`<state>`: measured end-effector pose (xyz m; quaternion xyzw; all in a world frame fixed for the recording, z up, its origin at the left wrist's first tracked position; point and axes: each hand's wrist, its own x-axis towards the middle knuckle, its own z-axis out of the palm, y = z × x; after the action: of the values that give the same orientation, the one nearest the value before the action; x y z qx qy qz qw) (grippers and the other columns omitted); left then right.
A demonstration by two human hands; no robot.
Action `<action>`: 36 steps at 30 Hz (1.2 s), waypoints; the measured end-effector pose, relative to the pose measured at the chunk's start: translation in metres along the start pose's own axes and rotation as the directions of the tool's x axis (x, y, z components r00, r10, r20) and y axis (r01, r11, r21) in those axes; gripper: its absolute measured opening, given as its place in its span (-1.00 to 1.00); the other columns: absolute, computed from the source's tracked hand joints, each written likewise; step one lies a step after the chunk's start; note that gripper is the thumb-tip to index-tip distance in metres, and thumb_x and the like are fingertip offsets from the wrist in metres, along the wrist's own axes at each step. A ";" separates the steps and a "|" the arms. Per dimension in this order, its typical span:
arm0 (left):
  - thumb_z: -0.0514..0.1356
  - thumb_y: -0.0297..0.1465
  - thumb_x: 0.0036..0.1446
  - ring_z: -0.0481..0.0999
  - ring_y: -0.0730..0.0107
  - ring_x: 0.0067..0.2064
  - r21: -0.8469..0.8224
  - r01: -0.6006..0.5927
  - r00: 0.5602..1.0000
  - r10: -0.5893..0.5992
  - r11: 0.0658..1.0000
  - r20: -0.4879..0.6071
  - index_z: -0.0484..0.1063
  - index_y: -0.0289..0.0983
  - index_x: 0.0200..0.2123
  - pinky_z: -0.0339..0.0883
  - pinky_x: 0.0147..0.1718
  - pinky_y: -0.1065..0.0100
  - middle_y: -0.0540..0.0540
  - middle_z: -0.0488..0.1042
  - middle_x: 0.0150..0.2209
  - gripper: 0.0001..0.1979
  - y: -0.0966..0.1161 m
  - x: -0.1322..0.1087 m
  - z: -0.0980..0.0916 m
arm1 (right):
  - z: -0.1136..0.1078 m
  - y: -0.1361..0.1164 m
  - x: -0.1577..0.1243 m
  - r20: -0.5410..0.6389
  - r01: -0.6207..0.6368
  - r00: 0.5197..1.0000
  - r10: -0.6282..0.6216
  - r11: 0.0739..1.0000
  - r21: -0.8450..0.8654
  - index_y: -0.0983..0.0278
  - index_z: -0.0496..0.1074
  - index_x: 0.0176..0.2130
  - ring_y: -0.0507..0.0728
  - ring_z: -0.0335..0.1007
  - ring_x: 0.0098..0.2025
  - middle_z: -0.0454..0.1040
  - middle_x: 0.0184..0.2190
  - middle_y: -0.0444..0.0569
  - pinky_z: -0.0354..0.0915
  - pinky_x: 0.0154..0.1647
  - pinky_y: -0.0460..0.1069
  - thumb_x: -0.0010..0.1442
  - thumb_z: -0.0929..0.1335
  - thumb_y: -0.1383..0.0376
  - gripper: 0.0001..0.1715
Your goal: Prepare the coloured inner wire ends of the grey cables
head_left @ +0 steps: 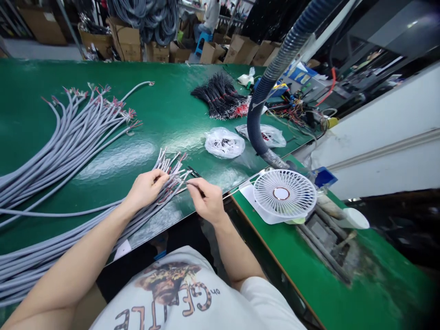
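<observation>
A bundle of grey cables (79, 247) runs along the near side of the green table, its stripped ends (172, 167) fanned out with thin white and reddish wires. Over those ends, my left hand (147, 189) is closed in a pinch; what lies between its fingertips is hidden. My right hand (208, 199) is closed too, thumb and forefinger together at the tips of the wires, where a thin pale wire seems to meet them. Just beyond its fingers lies a slim dark tool or wire piece (194, 172). A second grey cable bundle (79, 123) rests farther left.
Two plastic bags of small parts (225, 143) and a bunch of black wires (220, 94) lie farther back. A ribbed dark hose (256, 114) comes down on the right. Beside it, a white fan (285, 195) stands on a lower green bench (295, 270). Cardboard boxes (240, 48) line the background.
</observation>
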<state>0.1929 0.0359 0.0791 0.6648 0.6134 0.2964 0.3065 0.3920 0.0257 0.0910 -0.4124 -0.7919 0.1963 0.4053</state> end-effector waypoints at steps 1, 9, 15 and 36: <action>0.02 -0.19 0.18 0.41 0.39 -0.42 0.000 -0.017 1.000 0.017 1.000 0.017 0.47 -0.27 -0.37 0.18 -0.41 0.42 -0.01 0.52 -0.44 -0.67 0.001 -0.001 0.000 | -0.004 0.004 0.001 -0.020 -0.011 1.000 0.011 1.000 -0.013 0.27 0.50 -0.24 0.05 0.49 -0.36 0.57 -0.34 -0.01 0.39 -0.27 -0.08 0.28 0.24 0.26 -0.73; 0.06 -0.21 0.21 0.50 0.27 -0.22 0.152 -0.206 0.977 0.213 0.967 -0.028 0.52 -0.23 -0.25 0.24 -0.21 0.33 -0.10 0.58 -0.25 -0.70 0.001 -0.004 0.005 | -0.012 0.011 -0.002 0.111 0.000 0.994 0.022 0.982 -0.189 0.27 0.50 -0.25 0.07 0.52 -0.32 0.59 -0.32 -0.01 0.32 -0.26 -0.09 0.27 0.24 0.31 -0.76; 0.07 -0.25 0.23 0.49 0.27 -0.23 0.219 -0.275 0.955 0.293 0.936 -0.054 0.52 -0.25 -0.26 0.19 -0.23 0.30 -0.10 0.57 -0.27 -0.72 0.002 -0.006 0.004 | -0.009 0.012 -0.003 0.157 -0.018 0.986 0.059 0.967 -0.255 0.26 0.49 -0.26 0.07 0.50 -0.34 0.58 -0.36 -0.04 0.27 -0.29 -0.10 0.28 0.24 0.30 -0.76; 0.09 -0.22 0.20 0.50 0.29 -0.24 0.156 -0.242 0.968 0.249 0.958 -0.029 0.53 -0.24 -0.30 0.22 -0.22 0.34 -0.09 0.59 -0.27 -0.72 0.003 -0.005 0.004 | -0.002 0.014 0.002 0.194 -0.017 0.979 0.060 0.977 -0.214 0.25 0.49 -0.24 0.06 0.49 -0.35 0.58 -0.35 -0.05 0.26 -0.32 -0.11 0.27 0.24 0.30 -0.76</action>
<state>0.1980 0.0304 0.0790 0.7497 0.5541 0.3008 0.2012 0.4001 0.0356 0.0838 -0.4468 -0.8367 0.1591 0.2738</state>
